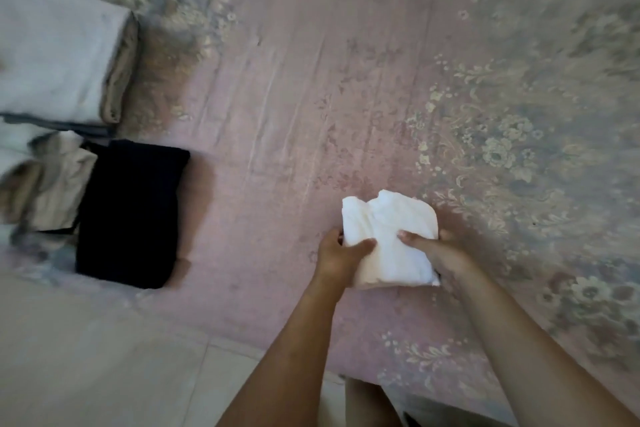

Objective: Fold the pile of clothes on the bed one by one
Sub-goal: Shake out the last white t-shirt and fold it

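A small white garment [388,229], folded into a compact bundle, is held just above the pink floral bedspread [311,80]. My left hand [341,255] grips its left edge, thumb on top. My right hand [436,251] holds its right side with the thumb pressed across the top and the fingers hidden underneath. A folded black garment [130,215] lies flat on the bed to the left. Beside it sits a beige folded piece [60,191].
A folded white cloth on a beige one [59,62] lies at the far left. The bed's near edge runs along the bottom left, with pale floor tiles [104,357] below it. My leg [367,402] shows at the bottom.
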`<state>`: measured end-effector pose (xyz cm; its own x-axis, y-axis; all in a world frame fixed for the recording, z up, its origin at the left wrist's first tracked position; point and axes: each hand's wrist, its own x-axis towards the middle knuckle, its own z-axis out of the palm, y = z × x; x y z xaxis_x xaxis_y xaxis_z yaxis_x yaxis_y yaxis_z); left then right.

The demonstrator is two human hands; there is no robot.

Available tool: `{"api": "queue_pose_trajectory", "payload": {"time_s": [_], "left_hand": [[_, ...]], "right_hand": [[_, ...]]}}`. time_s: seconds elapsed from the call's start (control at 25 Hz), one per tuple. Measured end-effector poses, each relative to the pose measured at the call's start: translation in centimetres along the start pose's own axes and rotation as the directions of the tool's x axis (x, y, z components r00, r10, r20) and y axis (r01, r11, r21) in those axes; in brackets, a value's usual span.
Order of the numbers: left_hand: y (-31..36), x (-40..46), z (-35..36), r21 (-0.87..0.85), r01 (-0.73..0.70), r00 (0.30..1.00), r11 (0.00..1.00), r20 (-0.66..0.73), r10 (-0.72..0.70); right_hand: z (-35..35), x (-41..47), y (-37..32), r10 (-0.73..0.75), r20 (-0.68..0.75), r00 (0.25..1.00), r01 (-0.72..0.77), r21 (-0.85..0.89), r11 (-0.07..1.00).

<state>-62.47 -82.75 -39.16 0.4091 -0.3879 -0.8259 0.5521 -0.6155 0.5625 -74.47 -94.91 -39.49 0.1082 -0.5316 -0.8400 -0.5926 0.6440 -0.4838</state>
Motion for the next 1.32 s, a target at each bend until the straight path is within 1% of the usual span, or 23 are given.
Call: {"api": "queue_pose_trajectory", "payload": {"time_s": [0.08,0.16,0.24,0.36,0.48,0.6,0.68,0.76,0.88,0.96,1.0,1.04,1.08,1.12,1.16,1.2,1.24,1.28,1.32], "left_hand": [[1.9,-2.4,-2.6,-0.003,-0.056,0.998,0.998,-0.027,0.055],[3.3,-5.3,-6.5,-0.001,-0.088,0.992,0.996,-0.088,0.088],[4.6,-7.7,-11.7,-0.011,-0.120,0.981,0.993,-0.156,0.117],[5.6,-10.6,-19.3,-0.008,-0.116,0.960,0.993,-0.256,0.110],[6.0,-13.0,-27.4,0.069,-0.133,0.920,0.989,-0.363,0.149],[7.3,-13.9,-35.0,0.199,-0.180,0.871,0.963,-0.423,0.250],[8.9,-13.6,-40.2,0.280,-0.248,0.810,0.927,-0.465,0.357],[10.8,-12.9,-46.2,0.352,-0.303,0.761,0.885,-0.469,0.447],[13.5,-10.8,-55.2,0.405,-0.353,0.754,0.843,-0.410,0.513],[14.1,-8.0,-59.4,0.466,-0.365,0.741,0.806,-0.379,0.554],[13.9,-6.4,-60.7,0.545,-0.321,0.753,0.774,-0.349,0.558],[13.2,-4.6,-61.6,0.677,-0.229,0.786,0.700,-0.295,0.543],[12.2,-2.9,-61.9,0.821,-0.133,0.810,0.556,-0.233,0.539],[10.9,-1.7,-61.8,0.918,-0.096,0.796,0.384,-0.161,0.584],[9.8,-1.0,-61.4,0.964,-0.124,0.752,0.235,-0.063,0.656],[9.0,-0.6,-60.9,0.976,-0.179,0.696,0.124,0.037,0.717],[8.4,-0.2,-60.4,0.967,-0.246,0.655,0.062,0.119,0.746],[8.0,0.1,-60.2,0.956,-0.291,0.637,0.030,0.170,0.752],[7.6,0.5,-60.0,0.951,-0.308,0.635,0.006,0.201,0.746]], "right_hand": [[1.2,-2.3,-2.1,-0.084,0.044,0.995,0.085,-0.009,0.996],[3.8,-6.0,-4.1,-0.159,0.138,0.978,0.171,-0.083,0.982],[7.5,-9.9,-6.3,-0.205,0.239,0.949,0.230,-0.079,0.970],[14.0,-14.6,-7.9,-0.158,0.376,0.913,0.209,-0.097,0.973],[22.1,-18.2,-7.4,-0.122,0.427,0.896,0.194,-0.131,0.972],[30.1,-21.7,-8.0,-0.187,0.420,0.888,0.242,-0.081,0.967],[35.6,-23.3,-8.7,-0.255,0.343,0.904,0.283,-0.034,0.958],[41.9,-24.8,-9.8,-0.326,0.253,0.911,0.330,0.028,0.944],[50.5,-27.0,-11.8,-0.416,0.169,0.894,0.403,0.107,0.909],[54.7,-26.5,-12.5,-0.444,0.137,0.885,0.435,0.095,0.895],[56.1,-26.0,-12.6,-0.448,0.135,0.884,0.443,0.068,0.894],[57.4,-25.0,-12.3,-0.455,0.123,0.882,0.457,0.007,0.889],[58.4,-24.3,-11.9,-0.471,0.111,0.875,0.480,-0.080,0.873],[59.0,-23.6,-11.3,-0.484,0.104,0.869,0.496,-0.180,0.850],[59.2,-23.0,-10.8,-0.494,0.100,0.864,0.501,-0.266,0.823],[59.3,-22.5,-10.3,-0.491,0.095,0.866,0.494,-0.311,0.812],[59.2,-22.3,-10.0,-0.475,0.091,0.875,0.478,-0.314,0.820],[59.1,-22.1,-9.6,-0.452,0.079,0.888,0.454,-0.297,0.840],[59.1,-22.1,-9.4,-0.429,0.064,0.901,0.429,-0.278,0.859]]}}
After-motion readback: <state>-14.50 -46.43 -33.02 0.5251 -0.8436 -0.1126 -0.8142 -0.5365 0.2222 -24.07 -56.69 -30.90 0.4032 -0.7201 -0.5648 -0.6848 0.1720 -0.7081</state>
